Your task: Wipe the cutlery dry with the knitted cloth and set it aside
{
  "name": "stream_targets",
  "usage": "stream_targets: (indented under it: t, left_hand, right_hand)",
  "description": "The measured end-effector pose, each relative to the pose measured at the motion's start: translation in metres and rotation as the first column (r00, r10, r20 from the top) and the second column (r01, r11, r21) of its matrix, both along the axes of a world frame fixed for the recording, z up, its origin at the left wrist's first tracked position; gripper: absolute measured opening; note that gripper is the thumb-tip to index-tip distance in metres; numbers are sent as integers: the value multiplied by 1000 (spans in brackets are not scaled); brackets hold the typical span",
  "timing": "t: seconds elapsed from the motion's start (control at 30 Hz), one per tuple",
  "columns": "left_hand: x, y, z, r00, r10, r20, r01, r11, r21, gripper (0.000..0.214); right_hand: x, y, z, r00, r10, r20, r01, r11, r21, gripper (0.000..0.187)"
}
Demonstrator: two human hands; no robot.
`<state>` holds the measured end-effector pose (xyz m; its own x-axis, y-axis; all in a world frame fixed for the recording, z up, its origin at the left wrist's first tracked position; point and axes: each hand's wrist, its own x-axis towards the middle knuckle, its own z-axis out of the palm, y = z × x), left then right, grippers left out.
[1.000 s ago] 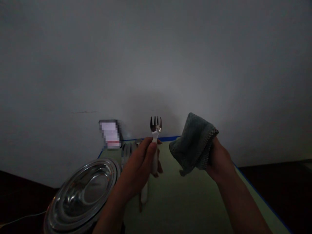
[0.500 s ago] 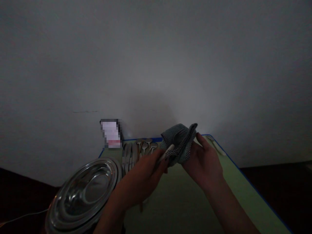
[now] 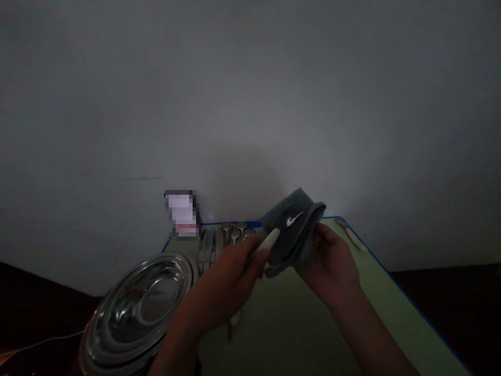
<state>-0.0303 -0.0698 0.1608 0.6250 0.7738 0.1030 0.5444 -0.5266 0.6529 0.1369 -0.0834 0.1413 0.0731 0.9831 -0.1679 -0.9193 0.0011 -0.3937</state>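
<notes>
My left hand (image 3: 229, 279) is closed round the white handle of a fork (image 3: 267, 242), which points up and to the right. The fork's metal head lies in a grey cloth (image 3: 293, 232), and only a glint of it shows. My right hand (image 3: 332, 263) grips that cloth from the right, fingers wrapped around its folded edge. Both hands meet above the middle of a green table (image 3: 297, 324) with a blue rim.
A stack of shiny steel plates (image 3: 139, 308) sits at the table's near left. Several spoons and other cutlery (image 3: 223, 237) lie at the far edge. One white-handled utensil (image 3: 351, 235) rests at the far right corner. A blurred object (image 3: 180, 214) stands by the wall.
A second ago the fork stood upright in my left hand, apart from the cloth. Now it is tilted right with its head inside the cloth, and my right hand has moved in.
</notes>
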Motion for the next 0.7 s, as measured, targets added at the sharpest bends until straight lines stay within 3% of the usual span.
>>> stream_targets:
  t: [0.2,0.33,0.53,0.7]
  left_hand:
    - [-5,1,7,997,63,39,-63,998,0,26]
    - [-6,0,7,999,43,25,-44,999,15,26]
    - [1,2,-1,1000,-10,-1,10,999,-30,25]
    - [7,0,-9,995,-22,-97,24,1000,12,25]
  right_hand:
    - [1,3,-7,999,-3,53,6,999,-51,19]
    - [-1,4,-9,991,49,121,-38,995,-91,17]
    - [-8,0,-9,975,69,213,-75,997,18,18]
    - [-14,-2,-13,967,33,252,-44,998,36,16]
